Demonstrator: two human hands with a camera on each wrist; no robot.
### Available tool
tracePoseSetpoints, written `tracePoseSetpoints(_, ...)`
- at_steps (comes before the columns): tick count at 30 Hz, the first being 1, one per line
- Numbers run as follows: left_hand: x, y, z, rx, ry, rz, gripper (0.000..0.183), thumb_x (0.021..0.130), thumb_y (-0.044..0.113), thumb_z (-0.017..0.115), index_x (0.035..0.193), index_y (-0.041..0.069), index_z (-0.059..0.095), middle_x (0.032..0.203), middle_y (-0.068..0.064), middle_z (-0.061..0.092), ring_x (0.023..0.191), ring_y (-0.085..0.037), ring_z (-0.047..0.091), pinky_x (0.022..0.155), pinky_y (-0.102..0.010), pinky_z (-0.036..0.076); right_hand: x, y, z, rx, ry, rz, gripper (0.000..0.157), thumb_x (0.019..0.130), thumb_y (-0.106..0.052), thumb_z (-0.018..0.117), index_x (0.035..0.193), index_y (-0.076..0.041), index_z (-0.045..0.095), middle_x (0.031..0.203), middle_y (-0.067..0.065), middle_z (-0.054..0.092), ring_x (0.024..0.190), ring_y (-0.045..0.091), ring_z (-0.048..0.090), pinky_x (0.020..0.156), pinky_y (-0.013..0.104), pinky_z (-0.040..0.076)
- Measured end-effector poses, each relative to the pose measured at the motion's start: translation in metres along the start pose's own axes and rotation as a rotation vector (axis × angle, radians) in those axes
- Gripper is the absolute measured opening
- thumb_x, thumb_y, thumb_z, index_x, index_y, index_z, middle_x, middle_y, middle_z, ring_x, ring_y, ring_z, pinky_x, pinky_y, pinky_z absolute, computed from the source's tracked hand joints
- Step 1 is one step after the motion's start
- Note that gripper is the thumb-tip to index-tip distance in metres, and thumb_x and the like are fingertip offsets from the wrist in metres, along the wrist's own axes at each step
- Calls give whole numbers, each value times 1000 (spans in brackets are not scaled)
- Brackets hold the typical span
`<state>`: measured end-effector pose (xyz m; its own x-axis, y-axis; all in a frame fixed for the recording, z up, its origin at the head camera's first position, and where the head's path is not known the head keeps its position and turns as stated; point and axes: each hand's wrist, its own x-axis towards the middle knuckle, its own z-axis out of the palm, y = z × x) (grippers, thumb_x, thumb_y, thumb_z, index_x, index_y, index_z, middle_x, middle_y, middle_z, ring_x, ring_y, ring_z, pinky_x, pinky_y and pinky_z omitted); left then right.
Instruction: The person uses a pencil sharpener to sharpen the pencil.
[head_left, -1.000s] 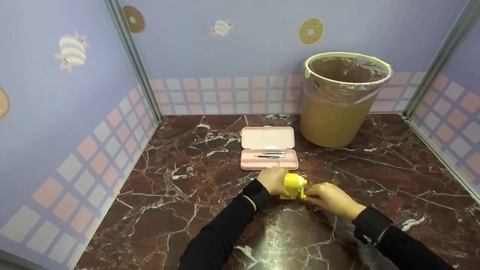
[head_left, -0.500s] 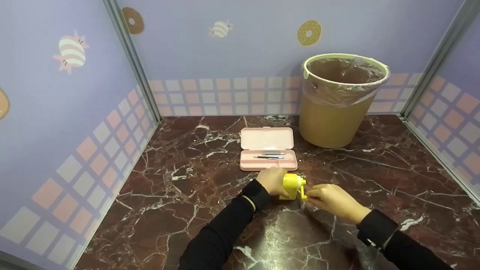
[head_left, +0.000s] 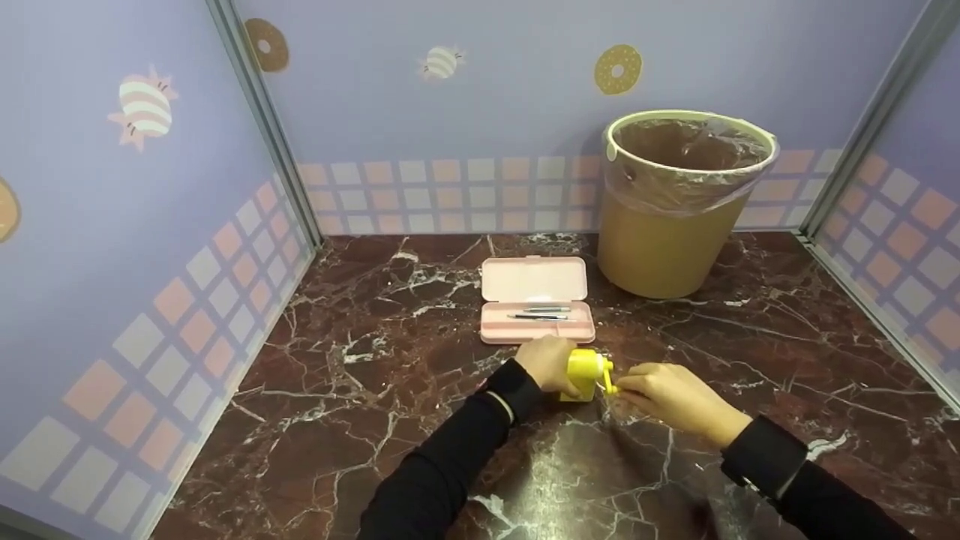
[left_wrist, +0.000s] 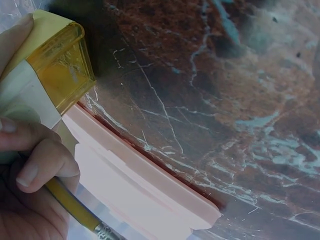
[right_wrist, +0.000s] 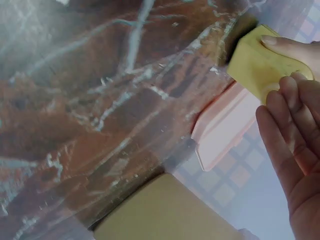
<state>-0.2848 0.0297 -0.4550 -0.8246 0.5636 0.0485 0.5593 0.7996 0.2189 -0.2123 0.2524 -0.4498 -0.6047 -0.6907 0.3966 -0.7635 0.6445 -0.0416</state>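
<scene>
A yellow hand-crank pencil sharpener (head_left: 582, 366) stands on the marble-patterned table in the head view. My left hand (head_left: 547, 364) grips its body from the left. In the left wrist view, a yellow pencil (left_wrist: 74, 205) with a metal ferrule runs under that hand's curled fingers, and the see-through shavings drawer (left_wrist: 65, 70) shows. My right hand (head_left: 675, 397) pinches the small knob of the crank (head_left: 609, 379) on the sharpener's right side. Just behind lies an open pink pencil case (head_left: 534, 279), with several slim pencils or pens (head_left: 541, 316) in its tray.
A tall tan bin (head_left: 664, 247) with a clear plastic liner stands at the back right, near the wall. Patterned panels (head_left: 450, 112) enclose the table at the back and both sides. Tiny light specks lie scattered on the tabletop.
The crank's knob has shifted a little outward to the right and up, and my right hand with it. My left hand keeps its grip on the sharpener.
</scene>
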Motion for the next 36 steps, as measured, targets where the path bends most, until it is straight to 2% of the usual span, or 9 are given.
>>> tracePoseSetpoints(6, -1, 2, -2, 7, -4, -6, 49, 65, 37, 94, 99, 11, 69, 98, -5, 77, 88, -22, 72, 73, -37, 58, 1, 0, -5, -69, 32, -32, 12, 82, -10, 80, 93, -11, 76, 79, -1, 68, 67, 15, 66, 60, 33, 54)
tracePoseSetpoints(14, 0, 3, -3, 2, -31, -2, 49, 67, 36, 93, 102, 11, 69, 96, -3, 76, 88, -20, 70, 74, -36, 56, 7, 5, -11, -180, 125, -124, 11, 80, -12, 81, 88, -13, 73, 73, -3, 61, 60, 12, 58, 52, 30, 48)
tracePoseSetpoints(21, 1, -1, -1, -6, -12, 28, 48, 67, 36, 93, 101, 12, 69, 94, -3, 75, 85, -20, 69, 72, -36, 56, 13, 9, -17, -214, 145, -138, 17, 77, -8, 82, 91, -12, 73, 74, -1, 62, 61, 14, 58, 50, 31, 48)
tracePoseSetpoints(27, 2, -2, 1, 2, -3, 41, 51, 67, 37, 93, 103, 12, 68, 96, -3, 75, 87, -20, 70, 72, -36, 57, 14, 12, -19, -233, 137, -128, 21, 74, -10, 85, 91, -11, 72, 74, -1, 62, 62, 14, 59, 52, 31, 49)
tracePoseSetpoints(32, 2, 0, 0, -1, -11, 57, 51, 67, 37, 93, 103, 11, 68, 97, -3, 75, 87, -20, 71, 72, -36, 57, 14, 14, -19, -226, 119, -80, 20, 75, -11, 84, 89, -12, 70, 74, -1, 62, 62, 15, 59, 51, 31, 49)
tracePoseSetpoints(36, 2, 1, -2, 5, -9, 70, 53, 68, 38, 92, 106, 11, 68, 98, -3, 76, 87, -21, 71, 74, -36, 57, 18, 15, -18, -251, 118, -41, 13, 81, -14, 81, 87, -12, 69, 73, -1, 62, 61, 16, 59, 50, 33, 48)
